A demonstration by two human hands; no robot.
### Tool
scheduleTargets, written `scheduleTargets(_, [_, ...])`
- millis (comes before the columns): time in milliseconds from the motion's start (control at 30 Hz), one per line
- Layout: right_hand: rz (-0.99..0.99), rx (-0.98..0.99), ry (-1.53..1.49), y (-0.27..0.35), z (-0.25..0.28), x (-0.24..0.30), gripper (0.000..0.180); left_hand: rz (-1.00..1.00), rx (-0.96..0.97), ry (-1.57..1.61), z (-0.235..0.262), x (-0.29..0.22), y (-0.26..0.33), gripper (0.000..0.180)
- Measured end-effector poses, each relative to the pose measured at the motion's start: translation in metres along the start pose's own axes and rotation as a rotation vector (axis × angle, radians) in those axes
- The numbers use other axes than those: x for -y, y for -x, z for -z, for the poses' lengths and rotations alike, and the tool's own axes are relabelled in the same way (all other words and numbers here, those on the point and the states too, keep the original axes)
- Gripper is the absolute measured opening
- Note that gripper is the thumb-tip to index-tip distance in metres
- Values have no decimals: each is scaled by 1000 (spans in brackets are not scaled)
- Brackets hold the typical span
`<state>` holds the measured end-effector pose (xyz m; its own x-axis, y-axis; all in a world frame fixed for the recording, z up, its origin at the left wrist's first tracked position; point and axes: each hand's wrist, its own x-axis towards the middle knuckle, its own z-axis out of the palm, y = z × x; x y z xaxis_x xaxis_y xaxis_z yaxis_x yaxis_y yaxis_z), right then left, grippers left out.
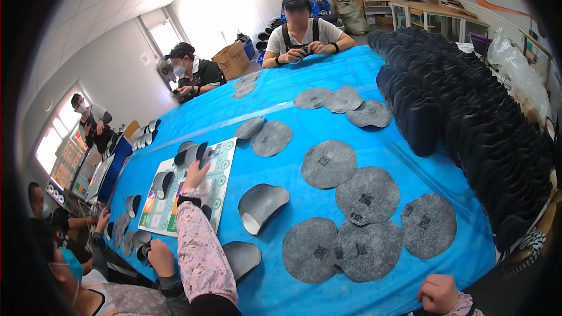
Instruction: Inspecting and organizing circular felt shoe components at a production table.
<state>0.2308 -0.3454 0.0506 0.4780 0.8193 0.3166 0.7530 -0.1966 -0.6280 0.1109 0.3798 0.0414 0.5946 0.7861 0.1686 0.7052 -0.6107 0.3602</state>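
Observation:
My left hand, in a pink floral sleeve, reaches over a printed board on the table. Its fingers are apart, just below a curved grey piece with a dark edge; whether they touch it I cannot tell. Another curved piece sits on the same board. At the lower right, my right hand is curled into a loose fist by the table edge, with nothing visible in it. Between my hands lie several round grey felt-like discs with dark square marks and a bent grey piece.
Blue sheeting covers the table. Long rows of stacked black curved pieces line its right side. One person sits opposite. At the left, a co-worker's hand is close to my left forearm. Cardboard boxes stand behind.

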Motion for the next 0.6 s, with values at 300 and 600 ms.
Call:
scheduleTargets(300, [86, 43, 11, 9, -6, -26, 11, -328, -227, 48, 46, -34, -27, 38])
scheduleTargets(600, [151, 46, -16, 0, -2, -24, 10, -150, 582, 0, 69, -171, 149, 114])
